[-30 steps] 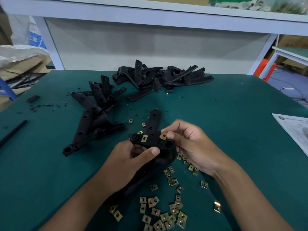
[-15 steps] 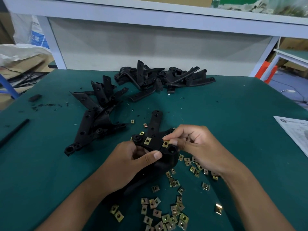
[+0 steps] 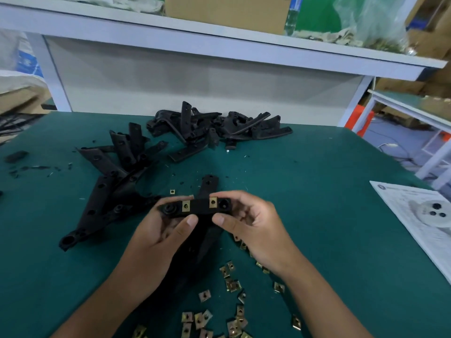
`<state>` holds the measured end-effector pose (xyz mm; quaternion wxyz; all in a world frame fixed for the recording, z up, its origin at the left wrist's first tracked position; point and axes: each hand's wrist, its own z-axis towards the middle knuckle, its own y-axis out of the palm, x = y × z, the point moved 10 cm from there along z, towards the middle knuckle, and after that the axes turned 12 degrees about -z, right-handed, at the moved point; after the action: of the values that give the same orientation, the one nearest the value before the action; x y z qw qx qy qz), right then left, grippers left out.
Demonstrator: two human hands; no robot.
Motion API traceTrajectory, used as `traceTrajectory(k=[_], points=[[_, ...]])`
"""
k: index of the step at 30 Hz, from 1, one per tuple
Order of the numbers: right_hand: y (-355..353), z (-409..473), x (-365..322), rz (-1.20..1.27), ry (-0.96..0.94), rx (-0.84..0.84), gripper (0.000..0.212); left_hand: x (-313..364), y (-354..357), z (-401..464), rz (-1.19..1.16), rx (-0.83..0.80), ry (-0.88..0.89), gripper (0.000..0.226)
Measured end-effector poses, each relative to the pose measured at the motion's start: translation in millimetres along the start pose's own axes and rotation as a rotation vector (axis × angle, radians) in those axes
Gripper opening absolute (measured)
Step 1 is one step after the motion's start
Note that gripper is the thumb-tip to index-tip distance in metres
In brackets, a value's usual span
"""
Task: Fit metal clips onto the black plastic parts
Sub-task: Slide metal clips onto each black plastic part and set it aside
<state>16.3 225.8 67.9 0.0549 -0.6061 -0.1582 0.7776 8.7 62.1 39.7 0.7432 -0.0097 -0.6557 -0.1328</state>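
Above the scattered brass-coloured metal clips, left hand and right hand both grip the black plastic bracket, thumbs steadying it, two clips seated.

I see a printed sheet at the green mat's right edge, and a cardboard box on the white shelf.

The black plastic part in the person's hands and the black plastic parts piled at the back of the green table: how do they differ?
The held black plastic part carries two brass-coloured metal clips; no clips are visible on the tangled heap of black plastic parts. The held part is gripped off the table by the left hand and right hand; the heap lies untouched. Both are black moulded plastic with holes.
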Motion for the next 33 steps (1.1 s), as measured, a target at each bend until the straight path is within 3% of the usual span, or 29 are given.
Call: traceTrajectory(k=[3, 6, 27, 33], points=[[-2, 1, 1, 0.027, -0.001, 0.014, 0.026, 7, -10, 3, -0.063, 0.086, 0.037, 0.040], [-2, 1, 4, 0.025, 0.011, 0.007, 0.024, 14, -11, 3, -0.094, 0.109, 0.085, 0.032], [-1, 2, 3, 0.021, 0.014, -0.034, 0.022, 15, -4, 2, -0.169, 0.045, 0.052, 0.029], [-28, -18, -29, -0.058, -0.012, 0.002, 0.023, 47, 16, -12, 0.002, 0.034, 0.129, 0.028]])
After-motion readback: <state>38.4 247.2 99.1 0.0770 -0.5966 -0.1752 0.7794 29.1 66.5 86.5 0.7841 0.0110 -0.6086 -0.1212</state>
